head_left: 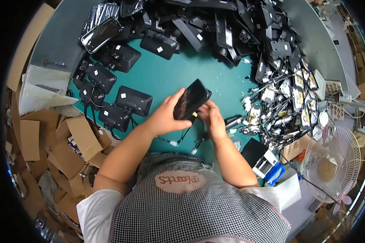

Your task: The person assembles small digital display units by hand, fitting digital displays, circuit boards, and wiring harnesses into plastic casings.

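Tilted over the middle of the green mat is a black display unit (193,98) with a glossy face and a yellow label at its lower edge. My left hand (168,114) grips its left side, fingers behind and thumb along the lower edge. On the other side, my right hand (212,116) is at its lower right corner with bent fingers; part of them is behind the unit, and I cannot make out whether they grip it or a cable. Dark cables with a white connector (173,143) hang below the unit onto the mat.
Similar black units (134,101) lie at the left, with a large heap of them (190,32) along the back. Cabled modules with yellow-and-white labels (298,95) pile up at right. A fan (330,166) stands at lower right. Cardboard boxes (83,139) crowd the lower left.
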The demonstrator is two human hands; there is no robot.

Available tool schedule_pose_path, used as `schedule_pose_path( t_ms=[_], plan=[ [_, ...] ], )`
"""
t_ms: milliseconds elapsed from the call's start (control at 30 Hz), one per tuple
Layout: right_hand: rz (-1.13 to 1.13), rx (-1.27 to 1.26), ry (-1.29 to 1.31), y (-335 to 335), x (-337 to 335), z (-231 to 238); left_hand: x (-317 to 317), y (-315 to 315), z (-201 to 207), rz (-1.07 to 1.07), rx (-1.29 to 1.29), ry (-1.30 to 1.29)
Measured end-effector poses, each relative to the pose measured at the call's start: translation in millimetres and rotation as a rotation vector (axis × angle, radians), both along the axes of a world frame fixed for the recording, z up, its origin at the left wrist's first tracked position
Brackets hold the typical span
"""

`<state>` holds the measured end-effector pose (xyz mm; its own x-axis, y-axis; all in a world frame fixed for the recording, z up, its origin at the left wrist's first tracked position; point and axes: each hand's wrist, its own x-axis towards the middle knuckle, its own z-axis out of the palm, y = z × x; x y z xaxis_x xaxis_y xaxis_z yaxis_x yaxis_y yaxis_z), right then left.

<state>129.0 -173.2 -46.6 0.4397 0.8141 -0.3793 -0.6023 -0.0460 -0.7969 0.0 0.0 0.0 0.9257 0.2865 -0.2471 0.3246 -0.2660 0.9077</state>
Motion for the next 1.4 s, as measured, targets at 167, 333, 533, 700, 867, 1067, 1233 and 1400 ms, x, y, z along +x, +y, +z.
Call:
schedule_pose_path(
  t_ms=[167,333,533,700,867,1067,1233,1400],
  plan=[
    [-0.017,-0.316,0.091,-30.4,7.7,5.7,34.2,-24.7,-6.0,0.013,0.090,0.231],
    [-0.057,-0.560,-0.731,-28.5,8.2,-22.6,44.2,-51.0,-41.9,0.115,0.281,0.407],
    [-0.011,-0.667,-0.709,-23.0,4.6,-43.8,43.5,-62.1,-61.7,0.193,0.367,0.546],
    [-0.007,-0.515,-1.296,-22.0,8.2,-53.4,47.2,-60.0,-64.7,0.215,0.353,0.560],
    [0.114,-0.688,-1.325,-19.9,8.8,-60.6,49.7,-61.7,-61.2,0.190,0.363,0.577],
    [0.204,-0.732,-1.093,-11.5,25.8,-60.0,44.6,-75.8,-72.9,0.261,0.420,0.537],
    [0.307,-0.824,-0.685,-18.8,40.8,-65.9,34.5,-87.2,-88.4,0.319,0.597,0.271],
    [0.205,-0.626,-0.543,-37.4,34.4,-46.1,28.9,-65.6,-79.4,0.142,0.360,0.128]
  ],
)
